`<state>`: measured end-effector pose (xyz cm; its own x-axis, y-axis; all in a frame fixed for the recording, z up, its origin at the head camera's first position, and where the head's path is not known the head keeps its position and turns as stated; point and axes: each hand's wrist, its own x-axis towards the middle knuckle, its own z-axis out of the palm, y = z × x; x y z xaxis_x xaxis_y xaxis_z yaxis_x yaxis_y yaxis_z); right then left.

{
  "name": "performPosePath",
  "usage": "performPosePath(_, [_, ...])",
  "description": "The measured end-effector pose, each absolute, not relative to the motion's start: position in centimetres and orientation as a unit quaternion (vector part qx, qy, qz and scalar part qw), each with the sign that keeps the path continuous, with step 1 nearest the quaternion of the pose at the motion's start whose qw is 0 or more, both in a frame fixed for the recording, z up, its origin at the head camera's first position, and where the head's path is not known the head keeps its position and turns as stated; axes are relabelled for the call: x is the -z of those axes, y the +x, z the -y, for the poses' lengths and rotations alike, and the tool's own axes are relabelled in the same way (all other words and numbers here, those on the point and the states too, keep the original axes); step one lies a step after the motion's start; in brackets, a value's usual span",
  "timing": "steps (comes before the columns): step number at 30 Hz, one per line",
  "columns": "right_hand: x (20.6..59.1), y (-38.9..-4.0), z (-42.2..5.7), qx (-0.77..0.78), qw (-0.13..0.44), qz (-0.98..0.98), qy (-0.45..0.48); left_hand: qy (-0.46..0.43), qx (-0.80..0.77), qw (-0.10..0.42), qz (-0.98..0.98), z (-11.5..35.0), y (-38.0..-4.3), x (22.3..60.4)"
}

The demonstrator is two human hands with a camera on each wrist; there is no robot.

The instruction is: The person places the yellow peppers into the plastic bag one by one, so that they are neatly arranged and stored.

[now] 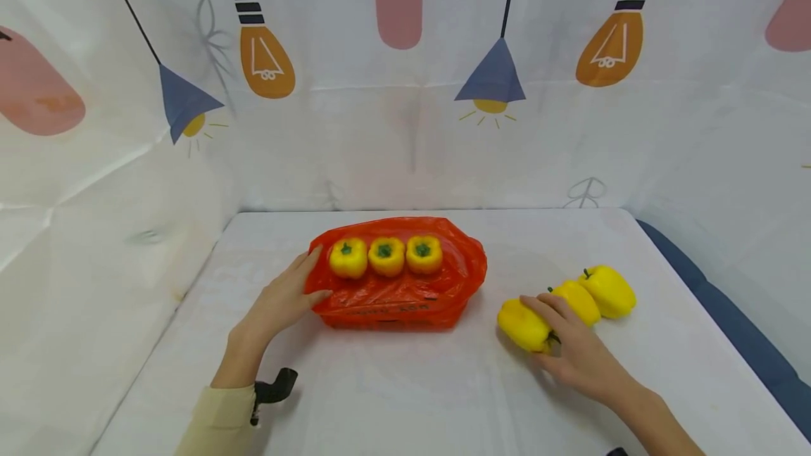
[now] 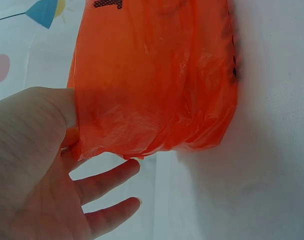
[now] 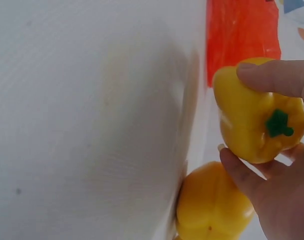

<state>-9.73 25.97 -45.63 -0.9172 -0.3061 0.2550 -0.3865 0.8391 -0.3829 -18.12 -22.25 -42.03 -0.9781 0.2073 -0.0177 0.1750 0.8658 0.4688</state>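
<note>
A red plastic bag (image 1: 393, 308) sits near the middle of the table, its mouth spread and three yellow bell peppers (image 1: 386, 257) standing in a row inside, green stems up. My left hand (image 1: 286, 295) holds the bag's left rim. In the left wrist view its thumb (image 2: 62, 100) passes behind the red film, while two fingers stretch out below. To the right, my right hand (image 1: 579, 354) grips a yellow bell pepper (image 1: 522, 326) between thumb and fingers. In the right wrist view that pepper (image 3: 241, 112) shows its green stem toward the palm.
Two more yellow bell peppers lie just beyond my right hand: a nearer one (image 1: 579, 301) and a farther one (image 1: 608, 292). A white cloth covers the table (image 1: 405, 400). Behind it hangs a white curtain (image 1: 355, 146) with printed lamps. A dark blue edge (image 1: 716, 301) runs along the right.
</note>
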Motion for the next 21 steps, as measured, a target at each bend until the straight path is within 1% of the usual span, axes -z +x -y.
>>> performPosePath(6, [44.8,-10.2,-25.3,-0.266,0.037,0.953,0.142,0.094,-0.243,0.033,-0.965,22.1,-18.1,42.0])
performPosePath(8, [44.4,-10.3,-25.1,-0.269,0.031,0.953,0.139,0.094,-0.24,0.032,-0.966,22.1,-18.1,42.0])
performPosePath(21, [43.4,-10.9,-24.8,-0.233,0.096,0.947,0.199,0.087,-0.241,0.038,-0.966,22.1,-18.0,42.0])
